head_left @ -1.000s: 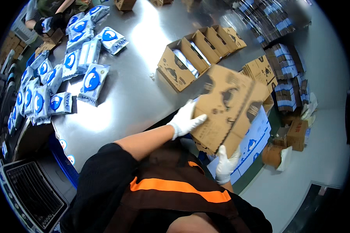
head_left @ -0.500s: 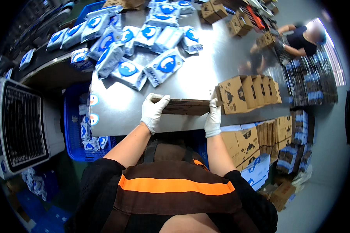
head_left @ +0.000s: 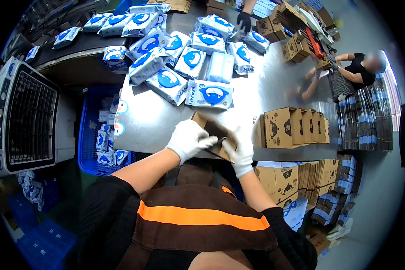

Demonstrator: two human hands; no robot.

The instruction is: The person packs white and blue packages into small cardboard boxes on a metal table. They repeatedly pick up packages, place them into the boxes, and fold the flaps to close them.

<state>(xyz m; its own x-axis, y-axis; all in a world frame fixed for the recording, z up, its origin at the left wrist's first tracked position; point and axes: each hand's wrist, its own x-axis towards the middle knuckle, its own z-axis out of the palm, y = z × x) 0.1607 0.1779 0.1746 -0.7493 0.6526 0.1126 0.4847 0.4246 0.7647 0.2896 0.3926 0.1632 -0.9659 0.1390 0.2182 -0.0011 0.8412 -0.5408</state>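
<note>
Both gloved hands grasp a brown cardboard box (head_left: 213, 130) at the near edge of the steel table (head_left: 274, 90): the left hand (head_left: 188, 140) grips its left side, the right hand (head_left: 239, 150) its right. Beyond the hands lie white-and-blue soft packets (head_left: 210, 95); to the right hand's right stand assembled brown cartons (head_left: 292, 128).

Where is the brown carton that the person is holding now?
In the head view, the brown carton is at the near edge of the metal table, between the left hand and right hand, just below the blue-and-white packs.
</note>
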